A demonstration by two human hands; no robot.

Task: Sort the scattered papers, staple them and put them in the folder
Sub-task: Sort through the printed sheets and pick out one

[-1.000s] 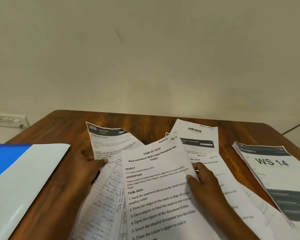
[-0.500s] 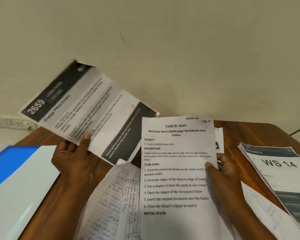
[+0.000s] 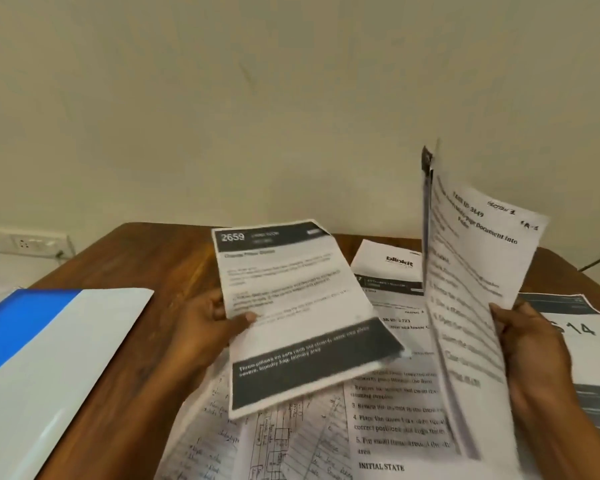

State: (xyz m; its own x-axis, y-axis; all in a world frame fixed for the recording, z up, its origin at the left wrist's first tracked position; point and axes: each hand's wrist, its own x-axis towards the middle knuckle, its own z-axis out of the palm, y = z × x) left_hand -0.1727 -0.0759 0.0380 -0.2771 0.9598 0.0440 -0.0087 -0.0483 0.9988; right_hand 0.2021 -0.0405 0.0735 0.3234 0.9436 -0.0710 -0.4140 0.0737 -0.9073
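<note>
Paper sorting in hand, nothing stapled yet.
Left hand (image 3: 208, 327) pinches the "2659" sheet (image 3: 302, 306) mid-frame; right hand (image 3: 530, 344) clasps the upright "Task ID" sheet (image 3: 471, 289) at right (print blurred). Loose papers (image 3: 395, 410) cover the wooden surface (image 3: 146, 258) below; the blue-and-white folder (image 3: 49, 348) lies lower left. Next, probably: lay both sheets together, edges squared.

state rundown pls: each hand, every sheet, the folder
left hand: gripping the 2659 sheet
2659 sheet: lifted, tilted, printed face up
right hand: gripping the Task ID 3649 sheet
Task ID 3649 sheet: raised, near upright, curled
blinkit sheet: flat on table, partly covered
handwritten ruled sheets: flat, overlapped
WS 14 sheet: flat, partly hidden
folder: lying flat; zipper not visible
</note>
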